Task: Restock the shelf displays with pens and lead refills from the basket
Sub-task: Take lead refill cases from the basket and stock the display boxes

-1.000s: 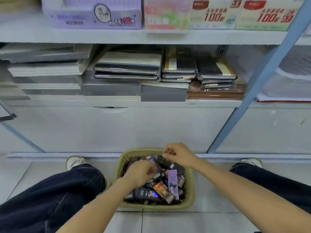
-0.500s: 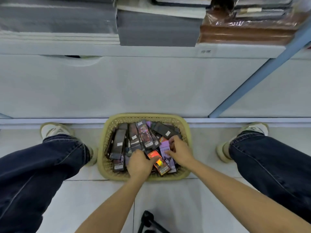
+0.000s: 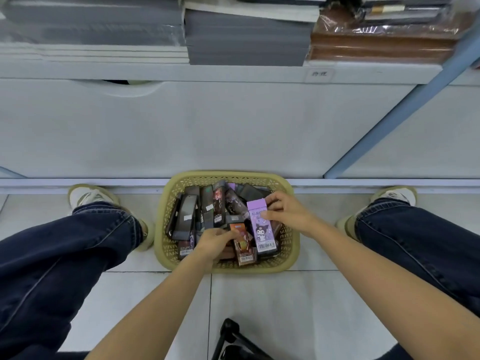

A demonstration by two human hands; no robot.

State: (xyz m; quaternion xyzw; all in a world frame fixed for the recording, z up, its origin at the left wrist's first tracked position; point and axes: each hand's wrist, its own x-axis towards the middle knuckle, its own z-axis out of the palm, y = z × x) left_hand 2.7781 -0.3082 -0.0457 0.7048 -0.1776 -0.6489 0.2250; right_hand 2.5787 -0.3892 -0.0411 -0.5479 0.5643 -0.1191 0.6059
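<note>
pale tiled floor (image 3: 259,307) runs up to the white base panel (image 3: 207,126) of a shop shelf unit, whose lowest shelf carries stacked grey and brown notebooks (image 3: 246,35); a slanted blue metal post (image 3: 405,110) crosses at the right. against the foot of that panel, between the person's shoes, sits a yellow-green perforated plastic basket (image 3: 162,245) full of small cartons. the right hand (image 3: 291,214) pinches the top end of a lilac cardboard carton with a cartoon figure and barcode (image 3: 261,229), at the basket's right side. the left hand (image 3: 213,242) has its fingers curled on an orange-brown carton (image 3: 242,245) by the basket's near edge. dark cartons (image 3: 187,216) lie along its left side. these packs look light and stiff but crushable, with printed faces that are likely slick, so a hold across the narrow sides near one end should serve best.
</note>
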